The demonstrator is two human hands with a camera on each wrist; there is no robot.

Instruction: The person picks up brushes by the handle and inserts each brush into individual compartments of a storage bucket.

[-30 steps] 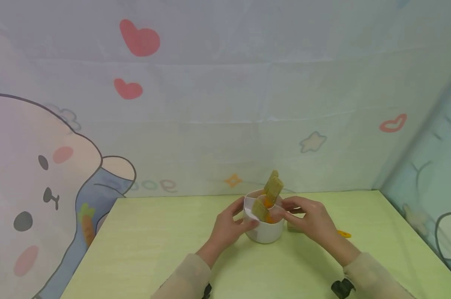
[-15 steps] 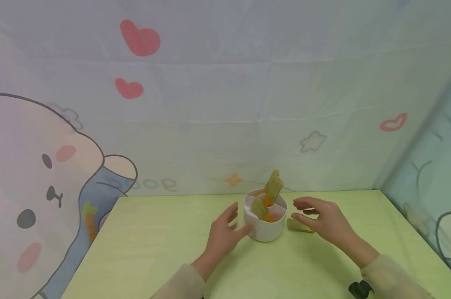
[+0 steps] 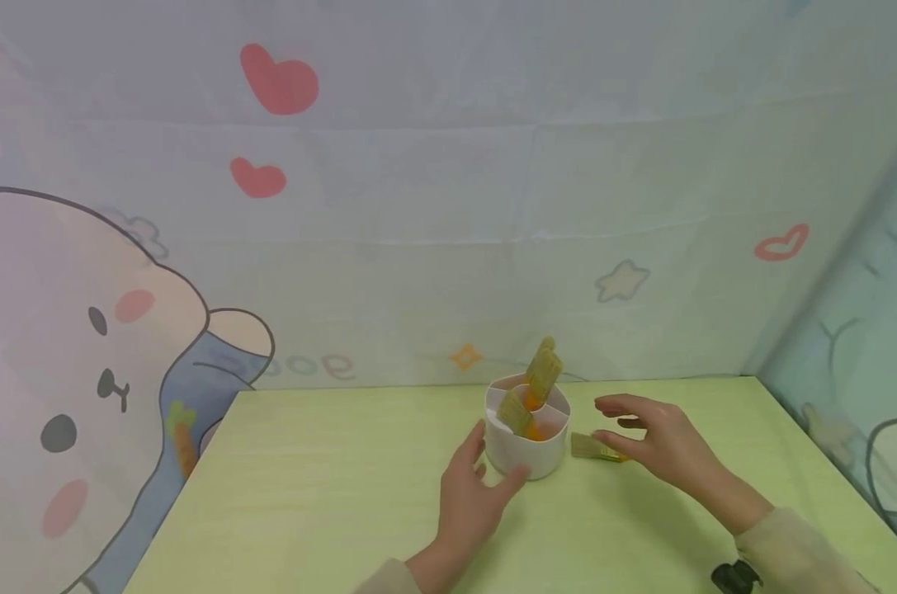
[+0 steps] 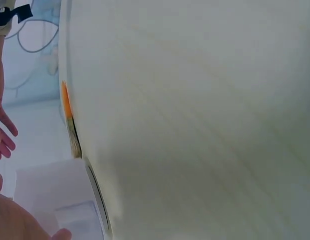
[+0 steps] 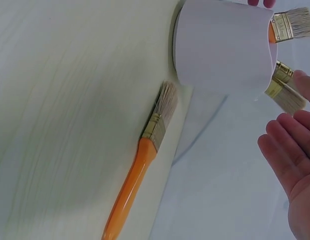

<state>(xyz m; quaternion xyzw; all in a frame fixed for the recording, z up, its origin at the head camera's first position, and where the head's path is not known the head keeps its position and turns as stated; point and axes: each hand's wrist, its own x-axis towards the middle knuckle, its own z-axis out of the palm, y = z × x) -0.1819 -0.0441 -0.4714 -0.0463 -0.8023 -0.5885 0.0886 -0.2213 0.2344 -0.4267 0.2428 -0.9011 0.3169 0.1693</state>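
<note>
A white divided holder [image 3: 524,455] stands upright on the table. Bristle-up paintbrushes lean in it, one taller [image 3: 544,373] behind and one lower [image 3: 514,414] in front. My left hand [image 3: 472,497] is at the holder's near left side, fingers and thumb spread; contact with the wall is hard to tell. Right of the holder lies another paintbrush [image 5: 139,162], orange handle pointing away from it, bristles close to its base. Over that brush's handle my right hand [image 3: 659,436] hovers with relaxed fingers, holding nothing, and hides most of the handle in the head view.
The pale yellow-green table [image 3: 329,470] extends left and in front of the holder. Directly behind it hangs a printed cloth backdrop [image 3: 433,181] with hearts and a cartoon bear. Another cloth [image 3: 864,346] borders the right side.
Both hands have come off the holder. The right hand has drawn back to the right, above the lying paintbrush. The left hand swung away left, then returned toward the holder's near side.
</note>
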